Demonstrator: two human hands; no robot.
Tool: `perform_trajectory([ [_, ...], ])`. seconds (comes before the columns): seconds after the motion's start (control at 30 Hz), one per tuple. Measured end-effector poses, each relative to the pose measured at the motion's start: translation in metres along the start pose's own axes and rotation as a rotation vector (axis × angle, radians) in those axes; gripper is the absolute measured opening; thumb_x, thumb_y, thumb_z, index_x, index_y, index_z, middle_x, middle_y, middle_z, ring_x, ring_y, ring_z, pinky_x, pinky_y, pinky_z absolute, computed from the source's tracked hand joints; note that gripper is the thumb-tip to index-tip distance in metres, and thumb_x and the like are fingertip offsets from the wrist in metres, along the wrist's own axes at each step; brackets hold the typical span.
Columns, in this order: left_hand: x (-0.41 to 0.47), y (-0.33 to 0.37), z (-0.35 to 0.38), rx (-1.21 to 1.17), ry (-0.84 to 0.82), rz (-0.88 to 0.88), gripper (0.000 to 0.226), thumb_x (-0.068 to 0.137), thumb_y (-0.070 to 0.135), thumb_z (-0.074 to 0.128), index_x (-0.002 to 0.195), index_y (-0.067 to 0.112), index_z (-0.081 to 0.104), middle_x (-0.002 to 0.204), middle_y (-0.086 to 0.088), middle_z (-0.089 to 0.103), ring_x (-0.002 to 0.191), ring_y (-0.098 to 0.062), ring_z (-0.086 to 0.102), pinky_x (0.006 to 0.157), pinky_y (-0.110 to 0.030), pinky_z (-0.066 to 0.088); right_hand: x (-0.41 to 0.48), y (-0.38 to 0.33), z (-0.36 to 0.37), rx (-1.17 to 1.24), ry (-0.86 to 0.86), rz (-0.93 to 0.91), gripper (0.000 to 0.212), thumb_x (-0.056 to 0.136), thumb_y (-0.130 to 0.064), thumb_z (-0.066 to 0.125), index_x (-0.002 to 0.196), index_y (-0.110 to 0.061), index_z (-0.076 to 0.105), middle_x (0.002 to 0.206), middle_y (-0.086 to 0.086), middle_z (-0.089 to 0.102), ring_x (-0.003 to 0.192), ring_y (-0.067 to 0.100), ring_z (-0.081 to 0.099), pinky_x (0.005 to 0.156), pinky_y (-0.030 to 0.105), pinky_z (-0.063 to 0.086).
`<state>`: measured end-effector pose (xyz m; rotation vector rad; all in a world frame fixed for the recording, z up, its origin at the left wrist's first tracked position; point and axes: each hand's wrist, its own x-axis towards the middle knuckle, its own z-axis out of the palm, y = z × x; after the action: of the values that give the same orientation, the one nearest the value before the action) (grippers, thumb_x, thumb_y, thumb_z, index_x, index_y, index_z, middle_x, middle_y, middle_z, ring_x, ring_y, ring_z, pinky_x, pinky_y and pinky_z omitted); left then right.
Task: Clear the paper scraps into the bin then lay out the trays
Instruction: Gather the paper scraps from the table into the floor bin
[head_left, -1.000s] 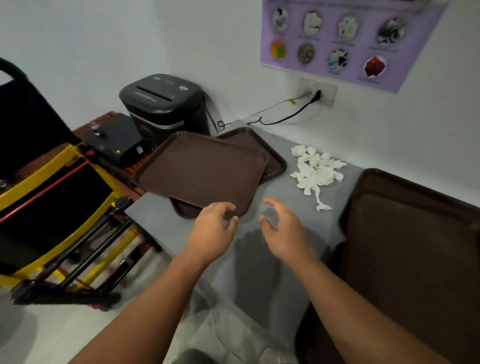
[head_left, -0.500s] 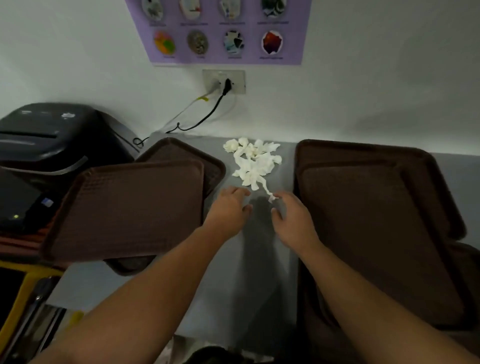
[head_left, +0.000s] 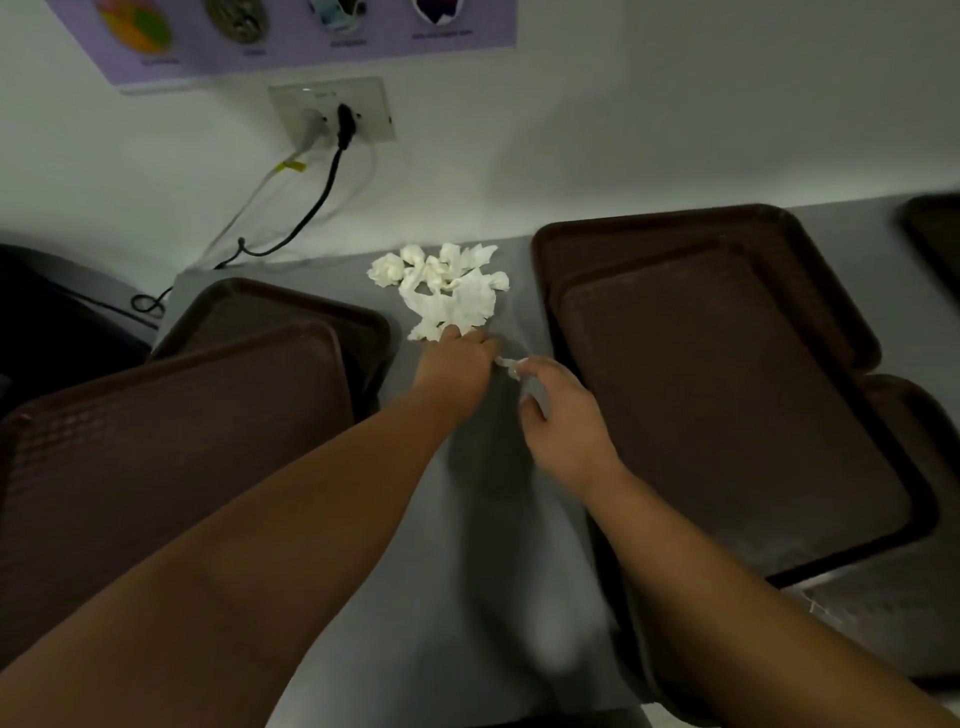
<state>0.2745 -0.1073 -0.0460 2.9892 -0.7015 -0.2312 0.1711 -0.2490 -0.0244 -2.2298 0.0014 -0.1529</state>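
Two bare hands were stretched over the grey table (head_left: 467, 571) toward the middle of the frame. The paper scraps (head_left: 447, 291), a loose white heap, were seen in the upper middle of the frame. They lay on the table close to the wall, between two groups of brown trays.

The left hand (head_left: 457, 366) was laid with its fingers on the near edge of the heap. The fingertips were hidden by the back of the hand, so whether any paper was gripped could not be told. The right hand (head_left: 563, 421) was held just to the right and slightly lower, its fingers loosely curled. Its forefinger tip touched a small scrap (head_left: 508, 365) lying apart from the heap, between the two hands. The thumb was kept clear of it.

At the left of the frame, a near tray (head_left: 171, 441) was stacked askew on a far tray (head_left: 291, 306). At the right, a top tray (head_left: 727, 405) was set inside a larger-looking under tray (head_left: 675, 231), with a low tray (head_left: 904, 597) partly covered at the lower right. A corner tray (head_left: 935, 234) was cut off at the upper right edge.

On the wall, a socket plate (head_left: 332, 111) with a black cable (head_left: 322, 197) was fixed below a purple poster (head_left: 291, 47).
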Motion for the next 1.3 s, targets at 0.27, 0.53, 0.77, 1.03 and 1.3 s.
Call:
perform_trajectory([
  [0.27, -0.017, -0.006, 0.010, 0.104, 0.095, 0.059, 0.029, 0.097, 0.026, 0.050, 0.122, 0.028, 0.065, 0.119, -0.002, 0.061, 0.114, -0.027, 0.048, 0.092, -0.038, 0.038, -0.001, 0.001, 0.005, -0.009, 0.050, 0.017, 0.034, 0.088, 0.000, 0.055, 0.120, -0.010, 0.061, 0.124, 0.003, 0.060, 0.117, 0.013, 0.055, 0.101, 0.006, 0.031],
  [0.53, -0.043, -0.030, -0.032, -0.678, 0.386, -0.194, 0.022, 0.097, 0.032, 0.057, 0.093, 0.012, 0.062, 0.079, -0.001, 0.064, 0.069, -0.015, 0.057, 0.062, -0.023, 0.040, 0.013, -0.009, 0.008, -0.030, 0.035, 0.071, 0.038, 0.090, -0.001, 0.054, 0.127, -0.011, 0.057, 0.130, 0.006, 0.058, 0.122, 0.018, 0.052, 0.100, 0.012, 0.030],
  [0.77, -0.052, -0.066, -0.062, -1.183, 0.291, -0.336, 0.018, 0.103, 0.013, 0.040, 0.107, 0.011, 0.058, 0.089, -0.007, 0.071, 0.080, -0.023, 0.071, 0.067, -0.039, 0.059, 0.032, -0.026, 0.032, -0.072, -0.077, 0.112, 0.041, 0.091, -0.013, 0.058, 0.131, -0.018, 0.053, 0.135, 0.003, 0.053, 0.124, 0.019, 0.050, 0.100, 0.022, 0.036],
  [1.03, -0.061, -0.089, -0.067, -1.203, 0.227, -0.430, 0.037, 0.104, 0.044, 0.037, 0.099, 0.018, 0.063, 0.075, 0.000, 0.051, 0.062, -0.012, 0.047, 0.062, -0.034, 0.049, 0.055, -0.035, 0.069, -0.180, -0.215, 0.077, 0.049, 0.088, -0.010, 0.056, 0.136, -0.012, 0.048, 0.138, 0.011, 0.051, 0.129, 0.027, 0.045, 0.108, 0.032, 0.035],
  [1.3, -0.077, -0.117, -0.061, -0.646, 0.182, -0.324, 0.032, 0.090, 0.041, 0.066, 0.071, 0.016, 0.061, 0.068, 0.004, 0.064, 0.059, -0.005, 0.057, 0.056, -0.020, 0.038, 0.091, -0.035, 0.100, -0.420, -0.245, 0.038, 0.048, 0.091, -0.028, 0.057, 0.137, -0.020, 0.048, 0.139, 0.004, 0.048, 0.129, 0.027, 0.039, 0.109, 0.039, 0.035],
])
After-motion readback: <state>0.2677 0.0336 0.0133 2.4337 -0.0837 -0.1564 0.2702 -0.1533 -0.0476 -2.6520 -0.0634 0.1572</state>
